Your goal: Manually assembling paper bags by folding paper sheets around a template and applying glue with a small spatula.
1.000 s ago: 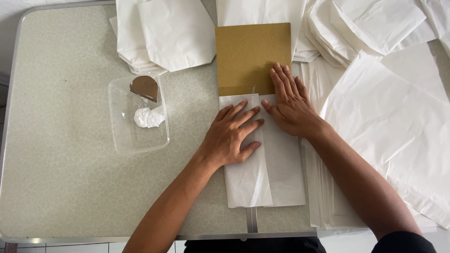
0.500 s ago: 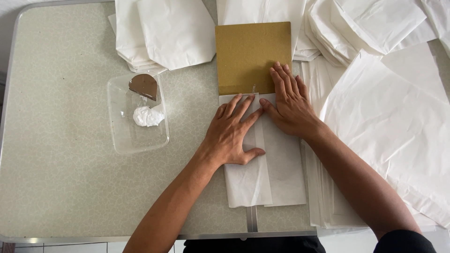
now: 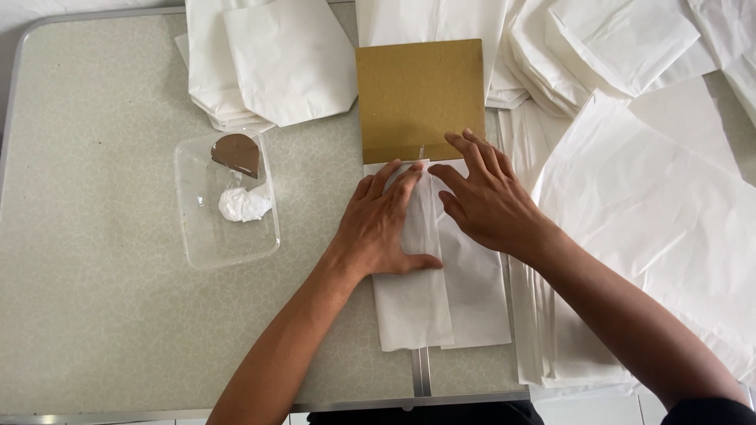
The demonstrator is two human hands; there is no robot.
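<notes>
You are pressing your left hand (image 3: 383, 227) flat, fingers spread, on the folded white paper (image 3: 441, 291) (long axis running away from you); your right hand (image 3: 488, 201) is resting open just beside it.

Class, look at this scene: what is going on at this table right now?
A person is folding a white paper sheet on a speckled table. The left hand presses flat on the folded left part of the sheet, and the right hand rests on it just beside, fingers spread. A brown board lies at the top end of the sheet. To the left sits a clear plastic tray holding white paste and a brown spreader. Stacks of white paper lie around.
</notes>
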